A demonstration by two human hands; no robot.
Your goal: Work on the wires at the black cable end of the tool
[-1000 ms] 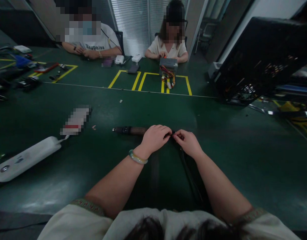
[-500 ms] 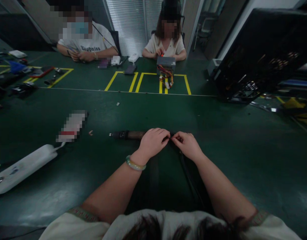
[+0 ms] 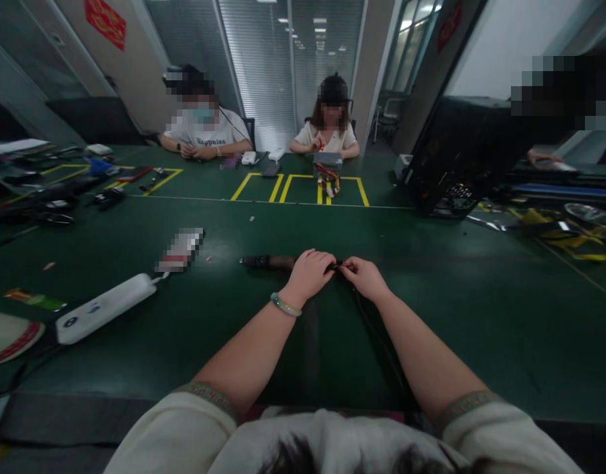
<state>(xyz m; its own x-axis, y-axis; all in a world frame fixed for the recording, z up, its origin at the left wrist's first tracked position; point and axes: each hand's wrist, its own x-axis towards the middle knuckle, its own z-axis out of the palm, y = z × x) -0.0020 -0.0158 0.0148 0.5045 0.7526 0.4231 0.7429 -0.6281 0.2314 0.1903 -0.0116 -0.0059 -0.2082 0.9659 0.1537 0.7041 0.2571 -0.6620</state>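
Note:
A dark electric screwdriver (image 3: 270, 262) lies across the green table in front of me, its silver tip pointing left and its body brownish in the middle. My left hand (image 3: 308, 273) is wrapped over its rear end, a green bangle on the wrist. Close by on the right, my right hand (image 3: 366, 278) pinches something small and dark at the tail of the screwdriver, where the fingers cover the join. From there a black cable (image 3: 379, 332) runs down toward the table's near edge between my arms.
To the left lie a white power strip (image 3: 108, 306) and a phone (image 3: 181, 249). Across the table sit two people, one behind a power supply with coloured wires (image 3: 327, 172). A black computer case (image 3: 448, 158) stands at right. Cables and parts (image 3: 31, 191) crowd the far left.
The camera has tilted upward, so more of the room and near table edge shows. Both hands stay at the rear of the screwdriver, with only slight finger movement.

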